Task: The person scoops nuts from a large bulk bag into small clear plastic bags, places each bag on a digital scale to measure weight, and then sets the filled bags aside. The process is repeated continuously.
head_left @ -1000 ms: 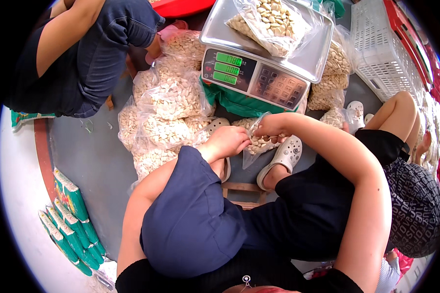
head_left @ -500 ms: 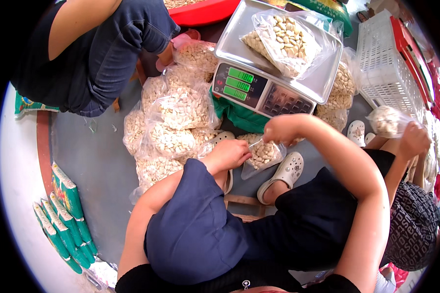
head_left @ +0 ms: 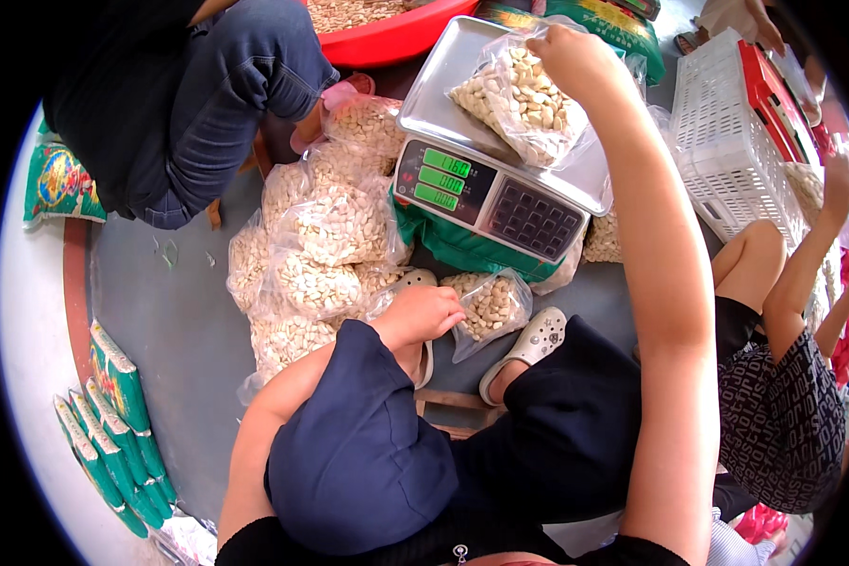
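A clear plastic bag of pale, flat beans [head_left: 538, 99] lies open on the metal pan of a digital scale [head_left: 491, 193]. My right hand [head_left: 575, 58] reaches over the pan to the mouth of this bag, fingers bent down and closed at its edge; what they pinch is hidden. Above my left knee, my left hand [head_left: 423, 314] is curled closed, and I cannot make out whether anything is in it. Just right of it, a smaller bag of beans [head_left: 491, 304] sits on the floor between my shoes.
Several filled bean bags [head_left: 325, 226] are heaped left of the scale. A red basin [head_left: 387, 42] of beans stands behind. One person [head_left: 226, 104] sits at the far left, another [head_left: 783, 406] at the right near a white crate [head_left: 726, 141]. Green packets [head_left: 113, 443] lean by the left wall.
My right hand has left the small floor bag and moved up to the bag on the scale. My left hand stays near the knee, apart from the small bag.
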Available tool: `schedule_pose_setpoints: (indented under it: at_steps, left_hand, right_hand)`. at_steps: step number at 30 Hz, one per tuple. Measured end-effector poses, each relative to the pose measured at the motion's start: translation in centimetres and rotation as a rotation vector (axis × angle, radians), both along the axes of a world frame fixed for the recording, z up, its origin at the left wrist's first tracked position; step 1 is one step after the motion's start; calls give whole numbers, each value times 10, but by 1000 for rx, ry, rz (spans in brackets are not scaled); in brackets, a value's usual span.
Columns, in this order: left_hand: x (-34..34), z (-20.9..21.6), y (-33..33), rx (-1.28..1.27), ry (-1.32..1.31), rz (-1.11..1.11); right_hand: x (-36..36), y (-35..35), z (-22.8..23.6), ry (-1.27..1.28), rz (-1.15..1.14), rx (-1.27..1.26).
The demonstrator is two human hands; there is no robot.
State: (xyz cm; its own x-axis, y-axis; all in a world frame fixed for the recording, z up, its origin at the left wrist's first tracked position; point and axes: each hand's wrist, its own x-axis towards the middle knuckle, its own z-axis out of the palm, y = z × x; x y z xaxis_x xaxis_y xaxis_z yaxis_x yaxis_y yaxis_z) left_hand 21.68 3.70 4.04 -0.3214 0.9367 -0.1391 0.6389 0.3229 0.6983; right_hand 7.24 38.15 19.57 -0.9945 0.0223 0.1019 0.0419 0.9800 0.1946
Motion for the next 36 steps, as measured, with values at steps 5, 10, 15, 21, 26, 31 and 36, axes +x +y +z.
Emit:
schedule_pose_setpoints:
  at_steps: [5,10,15,21,26,31,36]
  left_hand:
    - [-2,-2,0,-11,12,-18]
    - [-2,-7,-3,-4,16,-5]
    - [-1,-5,0,15,9,30]
    - [-3,-4,9,-80,57,6]
    - [-7,-3,-1,-59,30,52]
    - [-5,-7,-10,-89,26,41]
    - [-6,2,2,-149,36,-35]
  right_hand:
    - [16,11,13,51,-233,-605]
    - [72,-44,60,-448,-278,-1027]
    - [129,-94,-29,-1296,-355,-1255]
    - [186,-151,-149,-736,-164,-1180]
    - [154,-121,-94,-873,453,-564]
    - [98,-79,24,-123,-23,-519]
    - [38,-17,2,-198,-147,-192]
